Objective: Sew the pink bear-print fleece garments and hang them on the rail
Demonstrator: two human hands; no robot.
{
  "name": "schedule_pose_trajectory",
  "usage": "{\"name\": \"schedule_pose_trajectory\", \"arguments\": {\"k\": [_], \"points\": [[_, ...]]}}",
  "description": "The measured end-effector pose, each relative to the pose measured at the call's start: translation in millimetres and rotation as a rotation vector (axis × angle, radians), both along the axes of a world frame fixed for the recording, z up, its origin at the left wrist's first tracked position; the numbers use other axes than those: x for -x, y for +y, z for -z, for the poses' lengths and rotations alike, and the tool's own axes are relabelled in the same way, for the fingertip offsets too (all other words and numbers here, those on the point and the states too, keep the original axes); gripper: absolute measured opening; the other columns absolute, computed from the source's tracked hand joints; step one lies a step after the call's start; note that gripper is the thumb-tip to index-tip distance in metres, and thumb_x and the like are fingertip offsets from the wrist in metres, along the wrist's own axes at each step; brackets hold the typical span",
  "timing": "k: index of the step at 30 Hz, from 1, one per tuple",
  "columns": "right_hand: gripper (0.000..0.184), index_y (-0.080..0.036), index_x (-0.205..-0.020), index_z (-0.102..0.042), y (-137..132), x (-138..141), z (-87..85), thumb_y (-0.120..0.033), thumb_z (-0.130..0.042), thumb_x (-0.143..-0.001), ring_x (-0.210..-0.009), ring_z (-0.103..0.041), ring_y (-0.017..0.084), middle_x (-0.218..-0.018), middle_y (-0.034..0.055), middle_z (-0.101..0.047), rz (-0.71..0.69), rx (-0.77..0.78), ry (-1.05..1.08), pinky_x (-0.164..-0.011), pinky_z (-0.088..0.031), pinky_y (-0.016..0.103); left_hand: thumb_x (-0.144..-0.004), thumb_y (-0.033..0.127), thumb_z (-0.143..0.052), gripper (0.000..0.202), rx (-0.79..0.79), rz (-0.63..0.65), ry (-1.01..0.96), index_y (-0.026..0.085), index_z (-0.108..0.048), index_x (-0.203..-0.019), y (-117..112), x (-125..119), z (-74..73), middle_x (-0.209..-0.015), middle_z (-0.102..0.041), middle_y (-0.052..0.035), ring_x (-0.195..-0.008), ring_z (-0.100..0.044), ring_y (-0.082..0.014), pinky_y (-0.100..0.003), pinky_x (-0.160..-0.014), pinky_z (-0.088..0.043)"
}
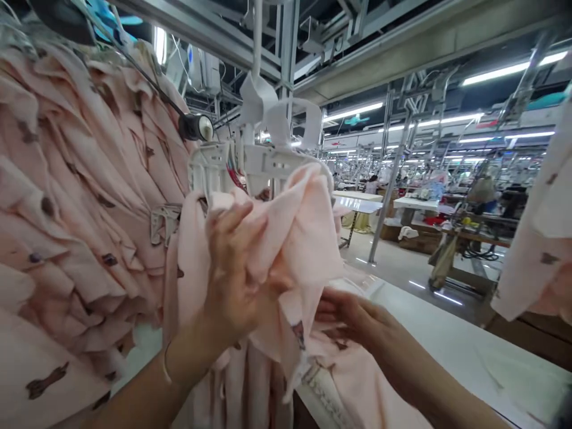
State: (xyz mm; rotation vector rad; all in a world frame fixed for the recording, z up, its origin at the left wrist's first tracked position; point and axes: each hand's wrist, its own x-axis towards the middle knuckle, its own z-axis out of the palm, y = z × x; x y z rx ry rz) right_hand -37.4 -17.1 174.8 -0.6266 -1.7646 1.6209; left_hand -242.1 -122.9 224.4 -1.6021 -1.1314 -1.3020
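Note:
A pale pink cloth piece [308,238] with dark printed motifs hangs bunched in front of a white plastic hanger [268,158]. My left hand [232,262] is raised against its left side, fingers stretched upward and slightly apart, smeared by motion. From the lower right, my right hand [348,316] reaches to the cloth's lower edge with its fingers extended and apart; their tips are partly hidden by the fabric. A white frayed or lacy edge shows below the folds. More of the pink cloth drapes over the table under my right forearm.
Many similar pink pieces [75,196] hang in a dense row at left. A white tabletop [429,339] extends to the right. Another pink piece [540,256] hangs at the far right. Metal posts [393,179], sewing stations and a distant person [372,185] stand behind.

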Motion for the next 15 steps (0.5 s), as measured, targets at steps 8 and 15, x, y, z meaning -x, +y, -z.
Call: {"name": "schedule_pose_trajectory", "arguments": {"k": [8,15], "points": [[0.046,-0.024,-0.099,-0.056,37,67,-53.3,-0.06,-0.065,-0.072,-0.067,-0.053,0.011,-0.081,-0.0014,-0.06,0.343,-0.162,0.367,-0.054,-0.042,0.02,-0.089,0.022,-0.045,0.015,0.13,0.293,-0.257,0.021,-0.06,-0.092,31,34,-30.5,-0.096,-0.06,-0.0022,-0.095,-0.056,-0.0187,-0.031,-0.086,-0.045],[0.034,-0.019,-0.084,-0.063,40,60,-93.1,-0.05,-0.069,-0.071,-0.069,-0.056,0.014,-0.074,-0.0009,-0.062,0.49,-0.538,0.436,-0.063,-0.046,0.027,-0.092,0.03,-0.044,0.015,0.09,0.255,-0.352,0.02,-0.053,-0.09,51,42,-27.9,-0.088,-0.057,-0.0029,-0.086,-0.056,-0.0178,-0.03,-0.08,-0.046]]}}
